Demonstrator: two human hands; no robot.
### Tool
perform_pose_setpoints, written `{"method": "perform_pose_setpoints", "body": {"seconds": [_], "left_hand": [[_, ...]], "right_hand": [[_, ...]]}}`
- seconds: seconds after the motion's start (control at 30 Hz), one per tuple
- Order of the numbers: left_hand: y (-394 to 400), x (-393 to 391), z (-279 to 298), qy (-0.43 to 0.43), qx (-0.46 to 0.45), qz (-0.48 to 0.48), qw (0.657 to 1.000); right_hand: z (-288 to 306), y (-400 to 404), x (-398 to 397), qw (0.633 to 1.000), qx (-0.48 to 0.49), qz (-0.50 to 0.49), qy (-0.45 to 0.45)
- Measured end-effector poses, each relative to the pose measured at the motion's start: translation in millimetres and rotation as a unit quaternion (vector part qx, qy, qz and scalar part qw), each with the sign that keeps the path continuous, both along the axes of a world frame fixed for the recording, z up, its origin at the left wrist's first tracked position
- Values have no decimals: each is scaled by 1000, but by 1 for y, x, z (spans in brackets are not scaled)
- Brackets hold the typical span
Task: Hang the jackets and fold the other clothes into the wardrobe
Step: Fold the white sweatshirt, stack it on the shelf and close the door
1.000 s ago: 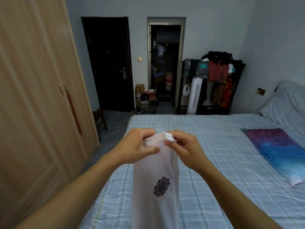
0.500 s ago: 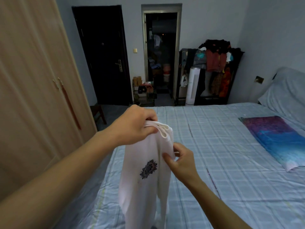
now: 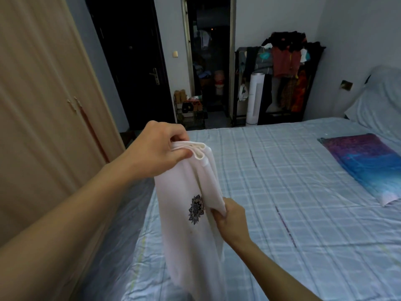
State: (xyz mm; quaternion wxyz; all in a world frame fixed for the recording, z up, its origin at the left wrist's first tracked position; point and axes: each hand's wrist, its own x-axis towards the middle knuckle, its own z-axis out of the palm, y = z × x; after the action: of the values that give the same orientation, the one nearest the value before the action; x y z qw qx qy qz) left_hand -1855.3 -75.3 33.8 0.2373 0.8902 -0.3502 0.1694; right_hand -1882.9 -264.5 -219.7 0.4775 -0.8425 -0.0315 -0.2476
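Clearly, in the head view, which is the only one, one white garment [image 3: 191, 224] is held up in the air over the near left edge of the bed [image 3: 282, 192], with its long axis running almost vertically, from the gathered top down to the bottom of the picture. The left hand [image 3: 156, 148] is placed at the top, and its fingers and thumb are closed around the bunched upper edge. The right hand [image 3: 230, 216] is placed lower and a little to the right, and a side fold of the cloth is pinched between its thumb and fingers, just beside the one dark flower print [image 3: 196, 208]. So the cloth hangs downward from the left hand, and the right hand is the nearer one to its middle part; it is judged that the next fold turns on this. The wardrobe [image 3: 43, 105] stands at the left with its two doors closed, so it is nearer to the left arm. One purple and blue cloth [image 3: 366, 164] is laid flat on the bed at the right, well apart from both hands. No jacket can be identified with certainty.
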Motion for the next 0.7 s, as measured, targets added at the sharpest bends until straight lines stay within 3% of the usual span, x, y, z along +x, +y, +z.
{"method": "perform_pose_setpoints", "body": {"seconds": [0.27,0.47,0.7], "left_hand": [[34,4,-8,15,-3,2,1000],[50,13,-13,27,-54,22,998],[34,11,-5,32,-55,0,998]], "right_hand": [[20,-57,4,998,3,-5,-70],[58,-94,-1,994,-30,105,-4],[45,-88,-14,990,6,142,-26]]}}
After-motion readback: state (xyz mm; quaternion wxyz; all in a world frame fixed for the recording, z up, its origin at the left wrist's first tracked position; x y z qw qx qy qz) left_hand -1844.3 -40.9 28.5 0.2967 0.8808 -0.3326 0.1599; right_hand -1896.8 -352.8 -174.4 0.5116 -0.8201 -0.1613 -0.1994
